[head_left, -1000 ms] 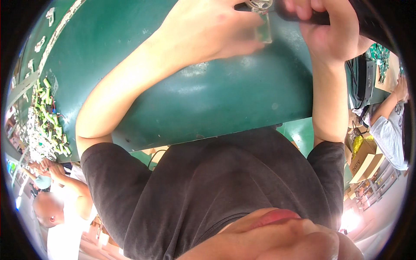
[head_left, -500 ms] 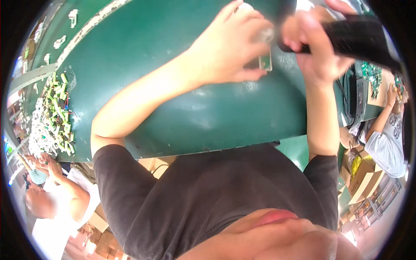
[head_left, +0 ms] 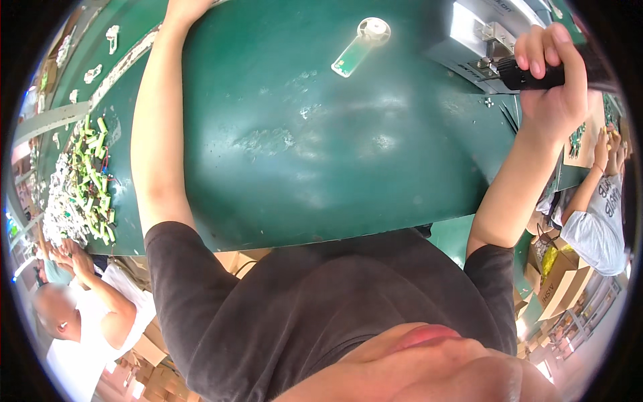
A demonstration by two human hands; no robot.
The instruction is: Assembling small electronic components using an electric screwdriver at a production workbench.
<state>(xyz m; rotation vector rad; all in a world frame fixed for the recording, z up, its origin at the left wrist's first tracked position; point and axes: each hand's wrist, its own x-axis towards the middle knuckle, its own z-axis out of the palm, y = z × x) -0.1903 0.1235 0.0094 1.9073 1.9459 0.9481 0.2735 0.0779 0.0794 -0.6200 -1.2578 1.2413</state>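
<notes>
In my right hand is a black electric screwdriver, the fingers wrapped round its body. Its front end points left, close against a metal bracket on a grey box-shaped machine. My left arm stretches far forward, and my left hand is cut off by the top edge, its fingers out of sight. Between the hands, on the green table, lies a white paddle-shaped case with a round head. A green circuit board shows in its handle; neither hand touches the case.
At the left lies a heap of green cylindrical cells beside a pile of small white parts. Small white pieces lie past a pale rail. People sit on both sides; an open carton stands at lower right.
My left hand has left the white case and reached away to the far left. My right hand has carried the screwdriver rightward to the grey machine. The case now lies uncovered.
</notes>
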